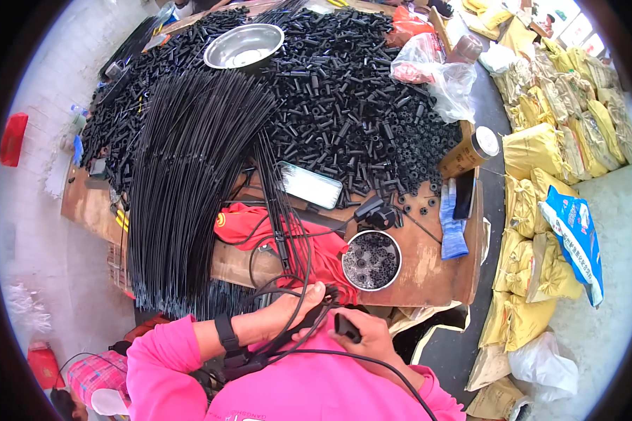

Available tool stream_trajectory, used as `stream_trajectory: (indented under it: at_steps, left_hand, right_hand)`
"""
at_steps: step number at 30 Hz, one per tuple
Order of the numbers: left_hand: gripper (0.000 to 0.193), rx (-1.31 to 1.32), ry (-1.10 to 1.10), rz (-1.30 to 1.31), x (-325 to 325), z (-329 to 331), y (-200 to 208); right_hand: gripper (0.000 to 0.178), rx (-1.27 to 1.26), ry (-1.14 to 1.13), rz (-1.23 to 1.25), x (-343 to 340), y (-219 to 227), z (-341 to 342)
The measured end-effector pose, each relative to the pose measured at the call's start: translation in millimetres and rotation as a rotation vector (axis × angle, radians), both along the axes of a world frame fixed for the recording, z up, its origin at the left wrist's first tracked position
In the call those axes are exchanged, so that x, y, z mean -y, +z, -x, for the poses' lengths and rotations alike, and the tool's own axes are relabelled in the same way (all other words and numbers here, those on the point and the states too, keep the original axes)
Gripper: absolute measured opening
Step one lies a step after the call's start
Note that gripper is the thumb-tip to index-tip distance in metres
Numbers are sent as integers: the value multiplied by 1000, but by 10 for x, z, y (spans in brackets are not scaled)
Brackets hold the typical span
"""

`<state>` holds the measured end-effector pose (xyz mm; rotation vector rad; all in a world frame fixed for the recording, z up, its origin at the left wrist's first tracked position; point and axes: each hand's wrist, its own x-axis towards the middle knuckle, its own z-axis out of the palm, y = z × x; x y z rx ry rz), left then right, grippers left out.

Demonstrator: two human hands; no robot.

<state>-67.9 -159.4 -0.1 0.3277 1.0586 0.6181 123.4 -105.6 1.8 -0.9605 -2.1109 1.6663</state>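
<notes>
A brown wooden desk (428,270) is spreading out on all sides of the white-rimmed bowl (372,288), my landmark here. A heap of black tubular pieces (344,119) is covering the far part, beyond the bowl, and a thick bundle of black rods (189,182) is lying well to its left. A red cloth (326,256) is sitting just left of the bowl, while a metal basin (242,45) is resting far behind it and leftward. On the person's side of the bowl, 2 hands are working close to the chest. The left hand (288,309) is curling its fingers by some dark cable loops; I cannot tell whether they are pinching anything. The right hand (376,333) is pinching a black piece (347,328) between thumb and fingers, nearer the person than the bowl and slightly to its left. Handling this piece well is probably calling for a firm but unstrained pinch, with its visible end staying uncovered so the eyes are guiding the fingers. Loose cable is hanging close by, so keeping it clear of both hands is seeming wise, lest a loop is snagging.
</notes>
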Motion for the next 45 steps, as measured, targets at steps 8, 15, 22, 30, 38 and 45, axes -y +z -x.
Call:
stream_trajectory:
  at_steps: [8, 15, 22, 30, 38, 45]
  left_hand:
    - [65, 22, -60, -161, 255, 115, -3]
    - [61, 44, -250, -145, 302, 356, 101]
    - [56, -219, -322, -523, 389, 443, 20]
    - [44, -23, -188, -412, 372, 507, 20]
    - [51, -48, -167, -761, 277, 446, -271]
    - [59, -166, -307, -670, 94, 412, -56]
  right_hand:
    - [36, -91, 10, -198, 54, -55, 212]
    - [31, -60, 2, -249, -31, 0, 345]
    - [28, -82, 2, -260, -106, 163, 550]
    - [26, -173, -278, 434, -172, 5, 539]
    - [60, -159, -316, 470, -226, 18, 452]
    - [40, -44, -295, 346, -261, 38, 376]
